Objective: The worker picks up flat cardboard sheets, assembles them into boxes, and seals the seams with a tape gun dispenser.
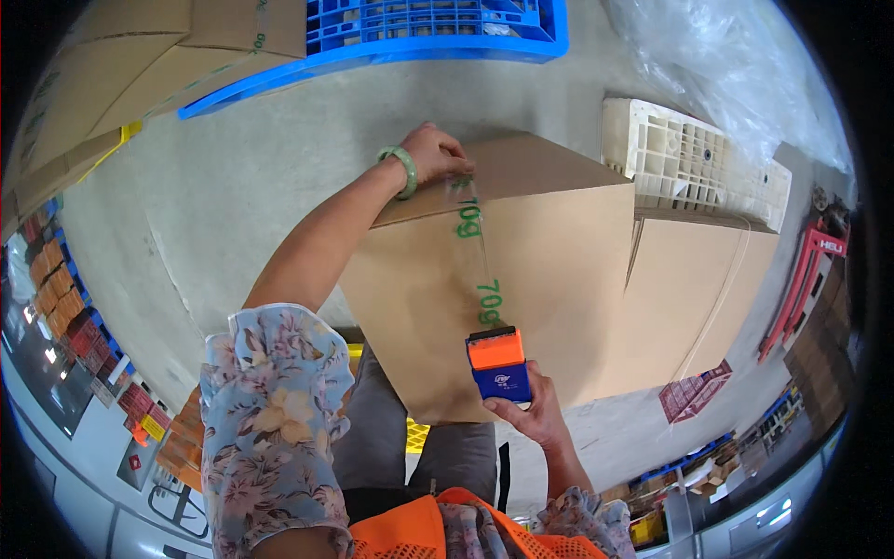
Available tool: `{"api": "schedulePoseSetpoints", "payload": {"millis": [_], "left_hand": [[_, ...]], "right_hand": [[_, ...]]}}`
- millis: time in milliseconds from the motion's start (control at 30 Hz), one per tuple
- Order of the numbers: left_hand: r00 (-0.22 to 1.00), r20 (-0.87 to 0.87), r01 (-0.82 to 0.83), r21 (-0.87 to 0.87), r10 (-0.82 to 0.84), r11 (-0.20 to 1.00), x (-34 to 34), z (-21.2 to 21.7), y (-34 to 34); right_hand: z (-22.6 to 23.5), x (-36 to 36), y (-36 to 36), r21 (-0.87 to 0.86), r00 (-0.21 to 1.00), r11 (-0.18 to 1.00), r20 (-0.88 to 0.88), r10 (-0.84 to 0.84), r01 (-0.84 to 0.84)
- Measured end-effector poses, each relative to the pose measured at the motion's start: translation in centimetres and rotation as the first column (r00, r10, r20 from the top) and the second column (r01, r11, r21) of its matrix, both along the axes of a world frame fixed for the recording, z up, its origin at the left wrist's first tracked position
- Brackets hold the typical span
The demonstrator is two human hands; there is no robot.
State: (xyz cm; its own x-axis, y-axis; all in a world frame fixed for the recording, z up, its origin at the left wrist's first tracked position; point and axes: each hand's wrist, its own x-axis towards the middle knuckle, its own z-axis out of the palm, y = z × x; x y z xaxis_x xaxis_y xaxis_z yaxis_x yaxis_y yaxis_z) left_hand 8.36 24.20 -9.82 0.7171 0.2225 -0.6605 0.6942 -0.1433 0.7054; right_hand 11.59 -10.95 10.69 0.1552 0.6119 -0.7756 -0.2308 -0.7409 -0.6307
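A large brown cardboard box stands in front of me. A strip of clear packing tape with green print runs down its near face from the top edge. My right hand grips a blue and orange tape dispenser against the lower part of that face, at the strip's lower end. My left hand, with a green bangle on the wrist, rests at the box's top edge. Its fingers are pinched together at the tape's upper end; whether they hold the tape is hidden.
Flattened cardboard leans beside the box on the right, before a cream plastic pallet. A blue pallet lies at the back, clear plastic wrap at the far right. More cartons stand far left; a red pallet-jack handle is at right.
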Motion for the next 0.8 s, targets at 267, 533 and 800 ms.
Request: {"api": "schedulePoseSetpoints", "payload": {"millis": [267, 533, 800], "left_hand": [[0.994, -0.088, 0.079, 0.075, -0.072, 0.994, 0.5, -0.7, -0.4], [0.981, -0.180, 0.091, 0.063, -0.078, 0.994, 0.2, -0.3, -0.2], [0.997, 0.019, -0.083, 0.108, 0.081, 0.991, 0.0, 12.5, 0.1]], "right_hand": [[-0.3, -0.3, -0.3, 0.017, 1.000, 1.000, 0.028, 0.008, -0.009], [-0.3, -0.3, 0.0, 0.043, 0.999, 0.999, 0.038, 0.018, -0.020], [-0.4, 0.0, -0.1, 0.029, 0.998, 0.998, 0.023, -0.060, 0.059]]}}
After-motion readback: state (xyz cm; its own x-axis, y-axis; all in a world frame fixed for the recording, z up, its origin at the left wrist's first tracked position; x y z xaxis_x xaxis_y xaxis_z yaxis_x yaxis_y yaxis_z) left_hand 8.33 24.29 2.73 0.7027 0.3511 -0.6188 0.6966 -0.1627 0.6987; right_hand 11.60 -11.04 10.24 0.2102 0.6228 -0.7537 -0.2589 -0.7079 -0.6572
